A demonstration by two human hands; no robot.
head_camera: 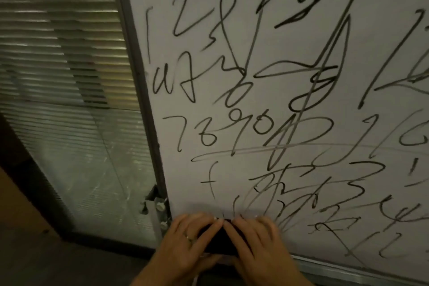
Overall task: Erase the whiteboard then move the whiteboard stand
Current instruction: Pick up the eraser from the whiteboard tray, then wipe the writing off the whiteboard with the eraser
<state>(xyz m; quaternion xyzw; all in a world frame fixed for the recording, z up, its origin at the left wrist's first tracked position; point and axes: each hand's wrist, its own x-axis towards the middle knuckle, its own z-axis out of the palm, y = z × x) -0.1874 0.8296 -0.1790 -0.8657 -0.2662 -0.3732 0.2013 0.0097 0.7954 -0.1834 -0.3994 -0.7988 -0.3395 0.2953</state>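
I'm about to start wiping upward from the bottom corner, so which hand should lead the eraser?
Probably the right hand. Both hands press the dark eraser at the whiteboard bottom, but the left hand sits by the frame edge, while the writing spreads up and rightward.

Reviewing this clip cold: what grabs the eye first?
The whiteboard fills the right, covered in black scribbles and numerals. At its bottom left corner, the left hand and right hand press a dark eraser against it. Closed window blinds sit left.

Slatted blinds (58,37) behind glass partition (88,165)
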